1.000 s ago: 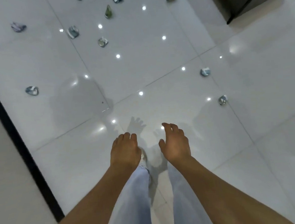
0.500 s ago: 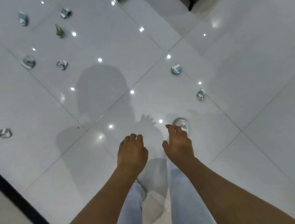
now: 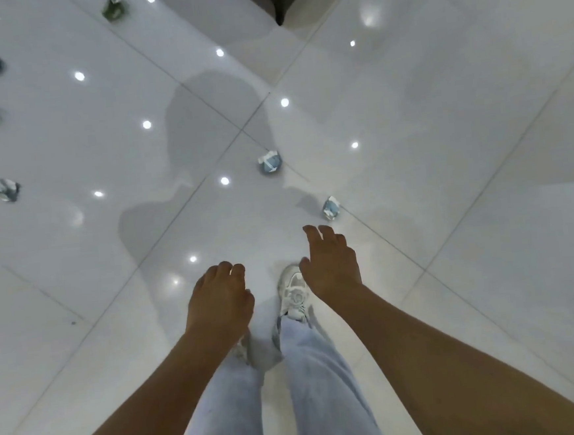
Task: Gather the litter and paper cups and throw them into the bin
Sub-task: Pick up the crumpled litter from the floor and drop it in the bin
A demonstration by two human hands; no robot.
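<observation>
Glossy white tiled floor, crossed by thin grey joints and dotted with reflections of ceiling lamps. Dark corner of some furniture at the top edge. Scattered over the tiles, several crumpled pieces of litter: one bluish wad just beyond the right hand, a second bluish wad a little farther ahead and slightly to the left, three more wads well apart at the far left, one greenish scrap near the top. No bin in view.

Right hand stretched forward and down, palm to the floor, fingers spread and only lightly bent, grip empty. Left hand lower and nearer to the body, fingers loosely curled, also holding nothing. White sneaker and pale jeans below, between the forearms.

Deciding relation: nearest wad ahead of the right fingertips and a bit to the right, near but not touching. Left hand clearly farther from it. Wad itself small and roughly round, no clear long axis, so probably no special turning of the wrist needed; likely a short reach forward and down with the right hand, then a closing of the fingers around it. Second wad probably the next target.
</observation>
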